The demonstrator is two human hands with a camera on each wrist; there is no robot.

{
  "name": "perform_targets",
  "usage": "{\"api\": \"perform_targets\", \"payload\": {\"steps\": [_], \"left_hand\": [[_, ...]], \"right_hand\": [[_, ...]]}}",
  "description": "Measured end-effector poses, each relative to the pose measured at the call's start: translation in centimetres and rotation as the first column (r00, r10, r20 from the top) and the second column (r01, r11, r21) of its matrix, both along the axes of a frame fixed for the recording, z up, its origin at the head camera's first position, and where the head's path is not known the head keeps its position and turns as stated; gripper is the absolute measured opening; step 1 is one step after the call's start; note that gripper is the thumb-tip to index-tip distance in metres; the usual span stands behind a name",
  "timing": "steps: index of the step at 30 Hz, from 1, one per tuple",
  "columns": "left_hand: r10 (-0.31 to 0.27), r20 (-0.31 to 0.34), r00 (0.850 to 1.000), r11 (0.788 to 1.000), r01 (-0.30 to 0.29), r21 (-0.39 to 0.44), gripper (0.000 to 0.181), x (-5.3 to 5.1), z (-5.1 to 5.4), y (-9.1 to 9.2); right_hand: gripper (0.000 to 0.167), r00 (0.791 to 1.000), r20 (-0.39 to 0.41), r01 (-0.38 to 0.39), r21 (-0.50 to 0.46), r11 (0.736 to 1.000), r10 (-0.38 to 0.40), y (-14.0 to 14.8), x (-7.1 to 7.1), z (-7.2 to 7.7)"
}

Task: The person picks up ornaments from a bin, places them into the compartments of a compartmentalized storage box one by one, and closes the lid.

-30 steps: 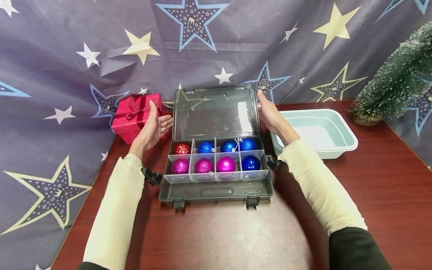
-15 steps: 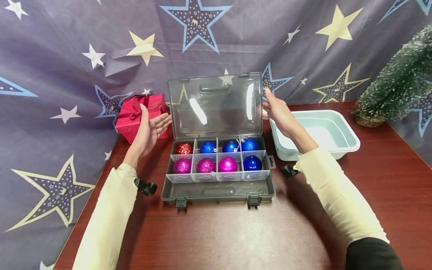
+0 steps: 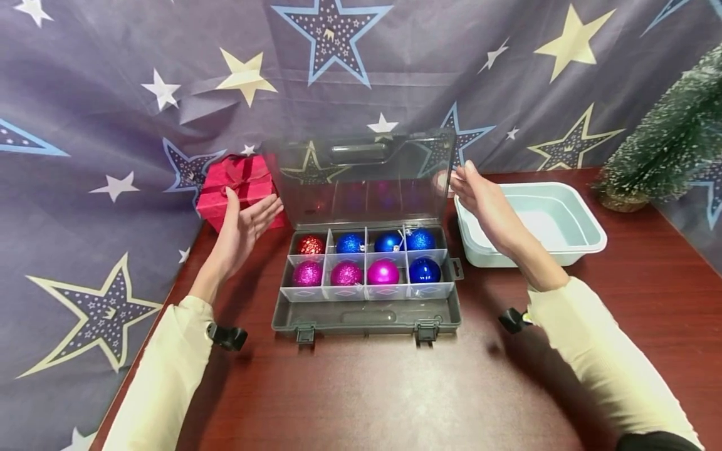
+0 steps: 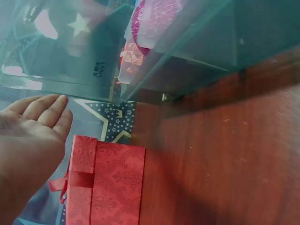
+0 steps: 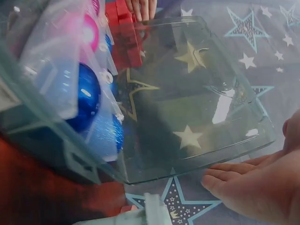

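A dark see-through plastic case (image 3: pixel 366 318) stands on the table with its lid (image 3: pixel 363 178) raised at the back. Its divided compartments hold several Christmas balls: a red one (image 3: pixel 311 245), blue ones such as this glossy ball (image 3: pixel 425 270), and magenta ones (image 3: pixel 307 274). My left hand (image 3: pixel 239 225) has straight fingers at the lid's left edge; in the left wrist view the fingertips (image 4: pixel 62 99) are against or very close to it. On the opposite side my right hand (image 3: pixel 491 207), fingers extended, has its fingertips (image 5: pixel 211 180) at the lid's right edge.
A red gift box (image 3: pixel 234 188) with a ribbon sits behind my left hand. To the right is a pale green plastic basin (image 3: pixel 586 244), with a frosted miniature tree (image 3: pixel 665 125) further right. A star-patterned cloth (image 3: pixel 395 62) hangs behind the wooden table (image 3: pixel 366 394).
The lid has swung from leaning back, through upright, to tilting forward over the case. Both hands have come nearer to me along with it. The balls stay in their compartments.
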State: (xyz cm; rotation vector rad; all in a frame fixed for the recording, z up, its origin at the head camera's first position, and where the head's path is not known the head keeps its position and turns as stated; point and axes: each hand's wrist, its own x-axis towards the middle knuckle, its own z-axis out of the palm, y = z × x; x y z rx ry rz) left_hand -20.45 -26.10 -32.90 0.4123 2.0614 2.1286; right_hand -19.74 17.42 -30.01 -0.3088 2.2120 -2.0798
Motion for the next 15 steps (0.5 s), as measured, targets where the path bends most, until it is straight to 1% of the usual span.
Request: {"api": "perform_targets", "payload": {"steps": [3, 6, 9, 12, 15], "left_hand": [[-0.005, -0.043, 0.999, 1.0, 0.005, 0.003, 0.101, 0.9, -0.5, -0.1], [-0.029, -0.08, 0.996, 1.0, 0.03, 0.008, 0.102, 1.9, -1.0, -0.3], [-0.054, -0.1, 0.994, 0.998, 0.055, 0.009, 0.102, 2.9, -1.3, -0.5], [-0.071, -0.117, 0.991, 0.997, 0.072, 0.008, 0.102, 4.0, -1.7, -0.8], [-0.092, -0.154, 0.984, 0.995, 0.095, 0.015, 0.096, 5.1, -2.3, -1.0]], "right_hand": [[0.073, 0.999, -0.048, -0.013, 0.0, 1.0, 0.013, 0.1, 1.2, -0.5], [0.072, 0.995, -0.101, -0.013, 0.002, 1.0, 0.013, 0.1, 2.4, -1.1], [0.07, 0.992, -0.123, 0.02, 0.021, 1.0, -0.017, 0.1, 3.8, -1.6], [0.068, 0.991, -0.124, 0.059, 0.026, 0.998, -0.055, 0.0, 5.3, -2.2], [0.064, 0.986, -0.152, 0.086, 0.066, 0.994, -0.075, 0.1, 6.7, -3.1]]}}
